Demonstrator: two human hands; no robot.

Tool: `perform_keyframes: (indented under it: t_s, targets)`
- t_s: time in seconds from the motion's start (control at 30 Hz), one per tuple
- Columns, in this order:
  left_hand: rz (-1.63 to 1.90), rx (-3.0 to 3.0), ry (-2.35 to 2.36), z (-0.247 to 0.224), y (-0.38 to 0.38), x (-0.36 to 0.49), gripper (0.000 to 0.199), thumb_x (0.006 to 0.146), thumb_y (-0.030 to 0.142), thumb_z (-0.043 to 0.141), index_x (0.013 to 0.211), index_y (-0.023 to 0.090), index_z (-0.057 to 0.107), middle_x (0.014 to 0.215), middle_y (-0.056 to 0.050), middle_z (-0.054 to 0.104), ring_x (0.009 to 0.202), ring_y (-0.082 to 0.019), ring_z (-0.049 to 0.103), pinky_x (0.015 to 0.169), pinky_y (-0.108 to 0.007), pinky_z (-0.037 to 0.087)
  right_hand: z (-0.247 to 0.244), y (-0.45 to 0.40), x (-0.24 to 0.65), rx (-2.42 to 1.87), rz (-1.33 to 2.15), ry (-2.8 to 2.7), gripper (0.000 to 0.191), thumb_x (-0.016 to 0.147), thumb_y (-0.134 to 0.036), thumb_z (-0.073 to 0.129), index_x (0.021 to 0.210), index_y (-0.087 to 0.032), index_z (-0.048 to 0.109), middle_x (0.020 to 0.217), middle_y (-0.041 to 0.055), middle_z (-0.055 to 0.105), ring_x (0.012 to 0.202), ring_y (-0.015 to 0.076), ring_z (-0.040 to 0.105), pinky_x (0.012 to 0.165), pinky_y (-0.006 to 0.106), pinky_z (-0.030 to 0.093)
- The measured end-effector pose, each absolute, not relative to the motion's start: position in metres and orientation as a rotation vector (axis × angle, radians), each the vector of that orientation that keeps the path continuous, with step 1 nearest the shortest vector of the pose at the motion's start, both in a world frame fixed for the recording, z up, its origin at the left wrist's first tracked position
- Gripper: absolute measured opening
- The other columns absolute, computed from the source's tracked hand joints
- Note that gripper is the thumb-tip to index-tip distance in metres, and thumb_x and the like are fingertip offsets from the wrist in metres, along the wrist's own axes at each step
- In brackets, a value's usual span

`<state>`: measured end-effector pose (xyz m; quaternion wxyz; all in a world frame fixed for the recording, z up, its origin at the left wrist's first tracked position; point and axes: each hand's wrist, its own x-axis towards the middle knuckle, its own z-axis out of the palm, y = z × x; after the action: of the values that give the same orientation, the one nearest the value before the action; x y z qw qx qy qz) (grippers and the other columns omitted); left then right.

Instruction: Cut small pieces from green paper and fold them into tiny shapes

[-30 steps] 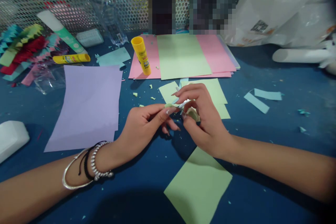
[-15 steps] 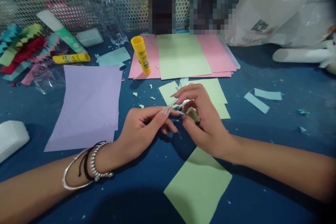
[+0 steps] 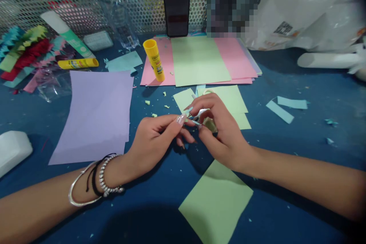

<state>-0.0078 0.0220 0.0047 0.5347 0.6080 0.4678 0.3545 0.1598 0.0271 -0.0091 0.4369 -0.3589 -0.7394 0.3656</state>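
Note:
My left hand [image 3: 156, 137] is closed in a pinch, with a small pale paper piece [image 3: 187, 114] between thumb and forefinger. From the other side, my right hand [image 3: 220, 129] curls its fingers around the same piece, fingertips meeting the left hand's tips. Folds and edges of the piece are mostly hidden by the fingers. Shiny metal and a pale ring show behind the right fingers, too covered to identify. Light green paper pieces [image 3: 241, 101] lie just beyond the hands, and a light green sheet [image 3: 217, 202] is below them.
A yellow glue stick [image 3: 156, 61] stands before stacked pink sheets [image 3: 240, 59]. Purple paper [image 3: 98, 114] is at left, near a second glue stick [image 3: 77, 63] and fringed strips [image 3: 25, 55]. Blue strips [image 3: 291, 103] lie right. A phone [image 3: 176, 4] leans on the perforated metal back.
The right fingers have shifted slightly at the paper piece, and a pale ring behind them shows more clearly. The left hand keeps its pinch almost unmoved.

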Motion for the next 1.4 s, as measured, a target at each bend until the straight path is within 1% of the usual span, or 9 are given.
perform_keyframes:
  t_s: [0.13, 0.27, 0.37, 0.57, 0.7, 0.83, 0.97, 1.17, 1.4]
  targets:
    - [0.828, 1.471, 1.122, 0.0041, 0.0219, -0.0085, 0.024, 0.089, 0.028, 0.046, 0.093, 0.020, 0.068, 0.068, 0.002, 0.070, 0.051, -0.007, 0.059, 0.052, -0.015, 0.049, -0.0092, 0.0269, 0.1592, -0.900, 0.922, -1.835, 0.039, 0.066, 0.004, 0.041, 0.100, -0.016, 0.044, 0.100, 0.0053, 0.044, 0.089, 0.0149, 0.046, 0.067, 0.028, 0.043]
    - [0.813, 1.513, 1.139, 0.0037, 0.0230, -0.0082, 0.025, 0.089, 0.031, 0.046, 0.095, 0.019, 0.066, 0.070, 0.001, 0.070, 0.051, -0.008, 0.059, 0.053, -0.017, 0.050, -0.0097, 0.0267, 0.1592, -0.898, 0.917, -1.817, 0.040, 0.067, 0.004, 0.041, 0.101, -0.017, 0.044, 0.101, 0.0054, 0.044, 0.088, 0.0145, 0.046, 0.068, 0.029, 0.043]
    - [0.829, 1.522, 1.127, 0.0026, 0.0246, -0.0072, 0.023, 0.088, 0.030, 0.047, 0.096, 0.019, 0.065, 0.070, 0.001, 0.069, 0.052, -0.007, 0.060, 0.054, -0.016, 0.050, -0.0101, 0.0268, 0.1593, -0.898, 0.895, -1.801, 0.040, 0.066, 0.004, 0.040, 0.100, -0.016, 0.044, 0.102, 0.0059, 0.044, 0.090, 0.0150, 0.046, 0.069, 0.029, 0.043]
    - [0.828, 1.511, 1.097, 0.0021, 0.0255, -0.0069, 0.022, 0.089, 0.029, 0.047, 0.095, 0.019, 0.065, 0.073, 0.002, 0.069, 0.053, -0.005, 0.059, 0.055, -0.013, 0.050, -0.0098, 0.0272, 0.1599, -0.902, 0.880, -1.803, 0.039, 0.067, 0.003, 0.041, 0.100, -0.015, 0.045, 0.102, 0.0068, 0.044, 0.091, 0.0154, 0.046, 0.068, 0.029, 0.043]
    - [0.867, 1.469, 1.093, 0.0036, 0.0232, -0.0083, 0.021, 0.089, 0.028, 0.047, 0.089, 0.018, 0.066, 0.069, 0.002, 0.068, 0.053, -0.006, 0.060, 0.052, -0.013, 0.049, -0.0096, 0.0273, 0.1599, -0.910, 0.869, -1.809, 0.038, 0.066, 0.003, 0.041, 0.100, -0.015, 0.045, 0.102, 0.0070, 0.045, 0.090, 0.0159, 0.046, 0.066, 0.029, 0.043]
    - [0.907, 1.505, 1.088, 0.0041, 0.0194, -0.0087, 0.021, 0.088, 0.025, 0.048, 0.083, 0.017, 0.066, 0.066, 0.002, 0.068, 0.050, -0.007, 0.060, 0.052, -0.015, 0.051, -0.0095, 0.0273, 0.1594, -0.907, 0.857, -1.817, 0.037, 0.066, 0.003, 0.041, 0.098, -0.015, 0.045, 0.101, 0.0072, 0.045, 0.092, 0.0165, 0.047, 0.065, 0.029, 0.043]
    - [0.945, 1.646, 1.137, 0.0038, 0.0178, -0.0075, 0.017, 0.087, 0.023, 0.050, 0.085, 0.018, 0.065, 0.071, 0.002, 0.070, 0.051, -0.006, 0.061, 0.055, -0.014, 0.052, -0.0085, 0.0281, 0.1595, -0.877, 0.813, -1.847, 0.039, 0.064, 0.004, 0.040, 0.098, -0.015, 0.048, 0.101, 0.0071, 0.045, 0.093, 0.0159, 0.046, 0.066, 0.028, 0.044]
    - [0.920, 1.723, 1.230, 0.0027, 0.0218, -0.0073, 0.016, 0.087, 0.022, 0.050, 0.089, 0.019, 0.066, 0.077, 0.002, 0.070, 0.058, -0.006, 0.063, 0.059, -0.013, 0.051, -0.0069, 0.0291, 0.1610, -0.875, 0.698, -1.868, 0.037, 0.065, 0.004, 0.040, 0.096, -0.014, 0.049, 0.099, 0.0070, 0.048, 0.099, 0.0166, 0.045, 0.077, 0.032, 0.043]
    - [0.867, 1.690, 1.228, 0.0005, 0.0230, -0.0079, 0.022, 0.087, 0.027, 0.050, 0.102, 0.019, 0.064, 0.087, -0.001, 0.071, 0.059, -0.009, 0.063, 0.060, -0.018, 0.051, -0.0070, 0.0291, 0.1606, -0.877, 0.689, -1.878, 0.036, 0.066, 0.004, 0.040, 0.095, -0.015, 0.049, 0.100, 0.0071, 0.047, 0.100, 0.0169, 0.045, 0.076, 0.031, 0.044]
